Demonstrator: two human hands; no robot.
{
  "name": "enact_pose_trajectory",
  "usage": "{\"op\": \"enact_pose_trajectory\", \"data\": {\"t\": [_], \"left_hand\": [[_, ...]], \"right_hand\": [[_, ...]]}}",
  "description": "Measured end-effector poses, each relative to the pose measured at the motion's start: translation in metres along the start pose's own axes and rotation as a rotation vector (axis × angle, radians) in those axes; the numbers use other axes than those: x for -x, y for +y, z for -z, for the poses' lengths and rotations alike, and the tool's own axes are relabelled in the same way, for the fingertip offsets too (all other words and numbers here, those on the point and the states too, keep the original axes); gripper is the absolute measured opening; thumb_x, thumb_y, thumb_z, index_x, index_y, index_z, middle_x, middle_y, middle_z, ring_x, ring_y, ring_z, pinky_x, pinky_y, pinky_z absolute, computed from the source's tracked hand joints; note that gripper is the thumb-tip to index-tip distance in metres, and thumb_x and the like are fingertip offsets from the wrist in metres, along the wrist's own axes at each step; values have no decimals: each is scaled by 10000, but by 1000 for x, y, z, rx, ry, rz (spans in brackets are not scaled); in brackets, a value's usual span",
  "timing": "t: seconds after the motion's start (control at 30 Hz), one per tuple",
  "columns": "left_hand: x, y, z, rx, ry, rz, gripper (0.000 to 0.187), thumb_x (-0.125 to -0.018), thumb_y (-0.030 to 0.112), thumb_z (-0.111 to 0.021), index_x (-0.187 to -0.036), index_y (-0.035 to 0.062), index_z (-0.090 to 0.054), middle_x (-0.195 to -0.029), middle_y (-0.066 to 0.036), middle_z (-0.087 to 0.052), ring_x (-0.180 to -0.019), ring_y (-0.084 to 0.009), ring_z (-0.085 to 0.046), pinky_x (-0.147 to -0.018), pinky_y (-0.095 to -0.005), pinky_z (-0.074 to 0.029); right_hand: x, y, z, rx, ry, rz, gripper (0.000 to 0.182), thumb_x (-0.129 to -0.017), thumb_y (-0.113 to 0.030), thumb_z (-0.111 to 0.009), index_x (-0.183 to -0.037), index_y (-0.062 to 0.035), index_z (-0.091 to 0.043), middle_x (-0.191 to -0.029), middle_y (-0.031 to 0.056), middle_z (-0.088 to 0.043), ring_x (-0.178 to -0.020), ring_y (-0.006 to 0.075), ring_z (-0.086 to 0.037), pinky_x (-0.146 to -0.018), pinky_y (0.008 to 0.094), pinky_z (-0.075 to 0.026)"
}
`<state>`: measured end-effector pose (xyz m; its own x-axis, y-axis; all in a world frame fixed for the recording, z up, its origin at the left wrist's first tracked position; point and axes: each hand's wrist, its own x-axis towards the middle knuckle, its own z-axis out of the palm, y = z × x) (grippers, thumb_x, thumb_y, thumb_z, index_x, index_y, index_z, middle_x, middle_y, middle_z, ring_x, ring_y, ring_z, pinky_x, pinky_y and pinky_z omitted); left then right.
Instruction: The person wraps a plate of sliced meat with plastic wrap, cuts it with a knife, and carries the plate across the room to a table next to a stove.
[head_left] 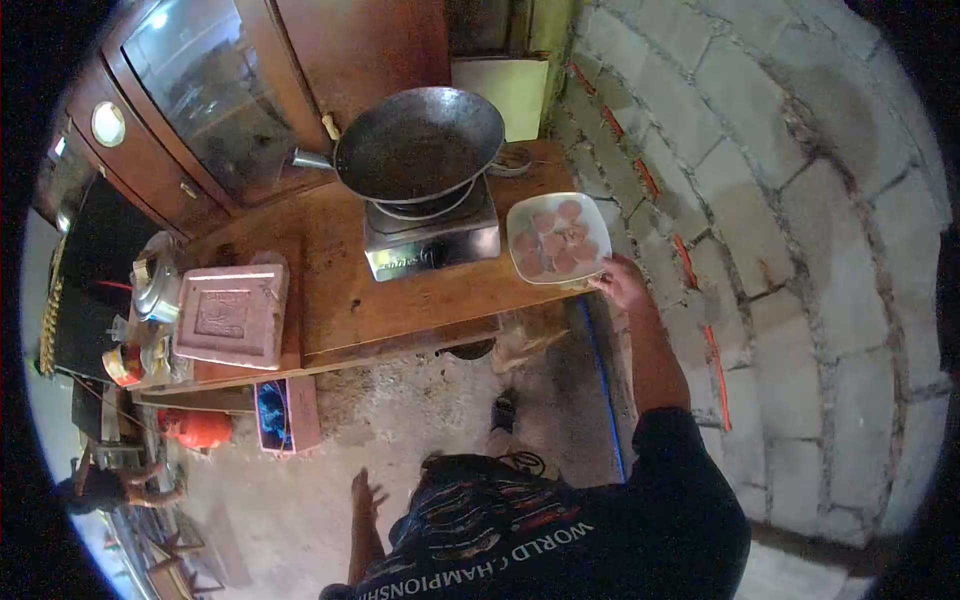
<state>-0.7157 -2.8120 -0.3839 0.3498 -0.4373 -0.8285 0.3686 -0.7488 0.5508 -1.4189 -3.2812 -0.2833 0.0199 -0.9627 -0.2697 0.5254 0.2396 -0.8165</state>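
My right hand (622, 282) grips the near right corner of a square white plate (522, 212), with the thumb over its rim. Several round pinkish slices (556, 243) lie spread on that plate, which rests at the right end of the wooden table (335, 305). Low by my body, my left hand (368, 493) hangs in the air with its fingers apart and holds nothing. To the left of the plate, a dark wok (415, 150) with a metal handle sits on a silver gas stove (432, 248).
A pink lidded box (232, 315) stands on the left of the table beside a metal pot (155, 285). Below are a red gas cylinder (200, 428) and a pink container (303, 410). A block wall (790, 360) rises close on the right. Another person (105, 490) is at far left.
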Motion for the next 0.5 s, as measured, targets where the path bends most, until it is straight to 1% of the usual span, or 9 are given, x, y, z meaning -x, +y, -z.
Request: {"op": "enact_pose_trajectory", "data": {"t": [0.03,0.07,0.1,0.17,0.23,0.3,0.37,0.43,0.5], "left_hand": [[11,-13,10,7,100,96,753,-994,571,-615,-1589,183,-364,-1644,-103,-346,-1290,-445,-543,-875,-598,-577],[19,-35,22,-8,144,112,763,-989,580,-614,-1589,182,-362,-1636,-111,-352,-1289,-446,-534,-865,-607,-576],[25,-55,33,-24,187,129,773,-983,590,-613,-1589,181,-360,-1628,-119,-358,-1287,-447,-525,-856,-616,-575],[35,-73,45,-49,240,197,781,-980,599,-606,-1588,176,-359,-1606,-131,-371,-1283,-444,-520,-857,-622,-572],[43,-94,46,-70,286,268,788,-977,608,-600,-1586,171,-358,-1584,-142,-385,-1278,-442,-515,-857,-628,-568],[54,-98,41,-42,362,241,779,-982,605,-583,-1584,163,-358,-1548,-159,-401,-1266,-437,-522,-864,-622,-567],[63,-103,35,-32,356,253,771,-983,606,-579,-1576,160,-368,-1524,-161,-420,-1266,-423,-524,-853,-598,-570],[74,-106,33,-39,331,101,768,-986,612,-572,-1577,164,-371,-1528,-152,-435,-1253,-406,-534,-837,-571,-574],[68,-112,34,-20,334,83,778,-982,621,-575,-1580,166,-371,-1514,-148,-457,-1227,-390,-549,-822,-557,-571]], "right_hand": [[-20,2,11,54,14,-25,360,-933,-169,-723,-1258,-37,-642,-1190,130,-699,-1088,304,-694,-955,528,-603],[-36,4,17,110,29,-49,295,-943,-146,-696,-1225,-61,-670,-1140,104,-720,-1033,265,-707,-975,515,-583],[-43,1,15,112,24,-62,295,-943,-146,-696,-1225,-61,-670,-1140,104,-720,-1033,265,-707,-975,515,-583],[-50,-6,9,391,159,-113,241,-940,-137,-705,-1161,-40,-692,-1069,98,-724,-941,261,-709,-965,543,-583],[-56,-7,9,331,162,-135,212,-939,-122,-705,-1129,-28,-696,-1051,99,-718,-920,258,-702,-962,550,-584],[-65,0,17,270,162,-152,183,-938,-106,-705,-1097,-16,-699,-1032,99,-713,-900,254,-696,-959,557,-585],[-68,8,24,26,114,-19,165,-935,-57,-695,-1090,1,-690,-1012,96,-714,-907,270,-694,-957,569,-582],[-77,-1,5,148,108,-71,148,-933,-42,-708,-1078,-16,-695,-1025,106,-715,-945,277,-690,-979,589,-562],[-82,5,-8,171,283,-73,121,-950,-70,-719,-1067,-46,-699,-1038,108,-704,-958,283,-681,-1009,584,-539]]}}
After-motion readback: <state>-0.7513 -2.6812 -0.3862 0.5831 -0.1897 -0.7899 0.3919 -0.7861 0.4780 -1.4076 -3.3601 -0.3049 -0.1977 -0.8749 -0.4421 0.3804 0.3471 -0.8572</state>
